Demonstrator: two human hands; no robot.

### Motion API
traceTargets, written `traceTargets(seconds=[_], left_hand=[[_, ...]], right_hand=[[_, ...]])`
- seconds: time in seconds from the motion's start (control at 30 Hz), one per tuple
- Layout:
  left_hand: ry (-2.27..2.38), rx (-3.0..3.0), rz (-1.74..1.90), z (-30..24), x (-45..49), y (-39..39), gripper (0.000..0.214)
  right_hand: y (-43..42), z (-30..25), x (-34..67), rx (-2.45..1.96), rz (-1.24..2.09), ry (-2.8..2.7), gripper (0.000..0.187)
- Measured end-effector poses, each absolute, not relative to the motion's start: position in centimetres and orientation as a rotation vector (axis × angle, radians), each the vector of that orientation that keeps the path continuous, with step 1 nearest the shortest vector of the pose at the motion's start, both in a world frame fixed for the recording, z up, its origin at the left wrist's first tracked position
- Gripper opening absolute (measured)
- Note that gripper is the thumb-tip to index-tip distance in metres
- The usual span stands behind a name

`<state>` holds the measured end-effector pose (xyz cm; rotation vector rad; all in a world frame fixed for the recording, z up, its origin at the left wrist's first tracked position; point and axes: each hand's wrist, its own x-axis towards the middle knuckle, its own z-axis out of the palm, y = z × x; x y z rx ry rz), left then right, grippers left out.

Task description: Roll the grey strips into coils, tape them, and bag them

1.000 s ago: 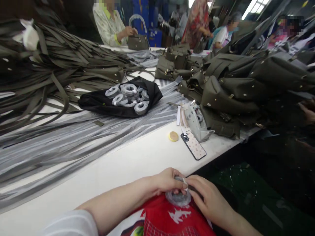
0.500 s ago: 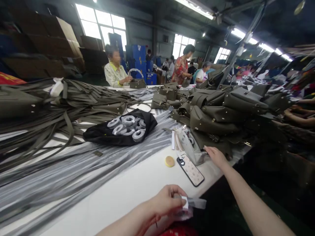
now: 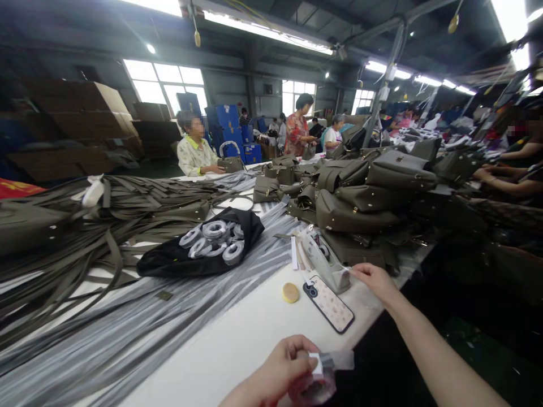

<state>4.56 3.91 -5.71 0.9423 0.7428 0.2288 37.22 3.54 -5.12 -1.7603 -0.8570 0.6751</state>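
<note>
My left hand [image 3: 292, 364] is closed around a coil wrapped in clear plastic [image 3: 311, 390], low at the front edge of the table. Its thumb presses a small white label [image 3: 316, 364] there, and a loose plastic flap sticks out to the right. My right hand [image 3: 375, 281] pinches thumb and finger together at the near end of a grey, tape-dispenser-like object [image 3: 324, 257]; whatever lies between the fingertips is too small to make out. A patterned phone [image 3: 328, 304] lies between the hands, beside a round yellow-rimmed disc [image 3: 291, 293].
A black bag [image 3: 165, 257] holds several plastic-wrapped coils [image 3: 214, 230]. Olive handbags [image 3: 356, 209] are piled at right, and dark straps [image 3: 144, 195] spread at left. Long plastic-sleeved strips [image 3: 139, 322] cross the white table [image 3: 203, 345]. Co-workers [image 3: 197, 150] are across the table and at right.
The view has tilted upward and shifted slightly. More of the wrapped coil shows below my left hand. My right hand's fingertips are still at the grey object's near end.
</note>
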Motion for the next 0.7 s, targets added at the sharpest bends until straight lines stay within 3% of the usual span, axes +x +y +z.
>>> traceTargets(seconds=[0.4, 0.7], left_hand=[[0.683, 1.062, 0.437, -5.1, 6.1, 4.7, 0.057], [0.816, 1.151, 0.72, -6.1, 7.1, 5.4, 0.041]], right_hand=[[0.0, -6.5, 35.5, -1.875, 0.716, -0.726, 0.027], [-3.2, -3.7, 22.5, -1.458, 1.049, -0.719, 0.028]])
